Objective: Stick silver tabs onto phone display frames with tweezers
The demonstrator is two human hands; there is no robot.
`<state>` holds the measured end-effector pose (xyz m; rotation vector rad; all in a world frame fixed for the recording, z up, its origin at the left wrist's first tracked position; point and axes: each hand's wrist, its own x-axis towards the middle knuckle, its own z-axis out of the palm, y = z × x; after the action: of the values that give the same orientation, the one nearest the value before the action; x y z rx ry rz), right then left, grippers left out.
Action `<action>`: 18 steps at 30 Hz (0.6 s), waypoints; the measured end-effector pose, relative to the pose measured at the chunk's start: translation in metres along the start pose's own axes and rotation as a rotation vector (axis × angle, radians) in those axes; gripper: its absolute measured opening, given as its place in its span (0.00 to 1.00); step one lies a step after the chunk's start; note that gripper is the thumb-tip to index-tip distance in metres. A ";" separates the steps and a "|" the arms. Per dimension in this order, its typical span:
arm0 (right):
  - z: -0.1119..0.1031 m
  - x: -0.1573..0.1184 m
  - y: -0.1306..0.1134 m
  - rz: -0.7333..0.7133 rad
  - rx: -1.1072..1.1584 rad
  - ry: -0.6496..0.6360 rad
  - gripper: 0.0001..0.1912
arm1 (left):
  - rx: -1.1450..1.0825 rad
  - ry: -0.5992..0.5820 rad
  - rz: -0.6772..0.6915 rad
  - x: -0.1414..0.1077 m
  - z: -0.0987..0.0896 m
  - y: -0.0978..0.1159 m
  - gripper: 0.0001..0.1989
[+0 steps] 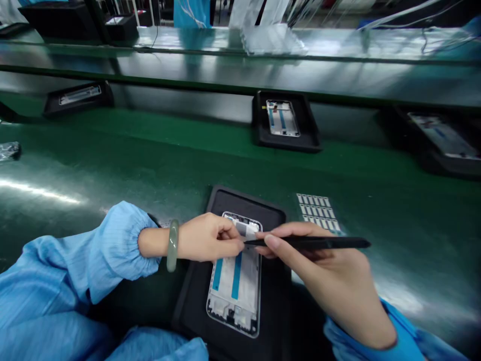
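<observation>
A phone frame with blue strips lies in a black tray in front of me. My right hand holds black tweezers, their tip pointing left over the upper part of the frame. Close to that tip, my left hand is closed, thumb against the curled fingers; whatever may be pinched there is too small to make out. A green bangle circles the left wrist. Right of the tray lies a sheet of small white stickers, partly behind my right hand.
Beyond my tray, more black trays with phone frames stand along the line: a left tray, a middle tray and a right tray. A raised metal shelf runs across behind them. A clear plastic item lies at the left edge.
</observation>
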<state>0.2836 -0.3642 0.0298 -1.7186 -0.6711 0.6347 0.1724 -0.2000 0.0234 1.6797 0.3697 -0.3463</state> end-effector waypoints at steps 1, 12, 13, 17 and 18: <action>0.000 0.003 0.001 0.017 0.029 -0.006 0.11 | 0.043 -0.002 0.003 -0.001 -0.002 0.000 0.08; 0.010 0.033 0.029 0.089 0.153 0.046 0.15 | 0.847 0.297 0.765 0.002 -0.027 -0.036 0.17; 0.010 0.033 0.028 0.088 0.133 0.036 0.16 | 0.849 0.286 0.752 0.004 -0.026 -0.039 0.17; 0.010 0.031 0.023 0.096 0.076 0.003 0.15 | 0.830 0.265 0.729 0.004 -0.023 -0.042 0.17; 0.010 0.031 0.022 0.099 0.060 -0.003 0.15 | 0.829 0.265 0.725 0.004 -0.023 -0.042 0.17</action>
<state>0.3002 -0.3401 0.0039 -1.7031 -0.5658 0.7194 0.1583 -0.1717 -0.0124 2.5360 -0.2563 0.3220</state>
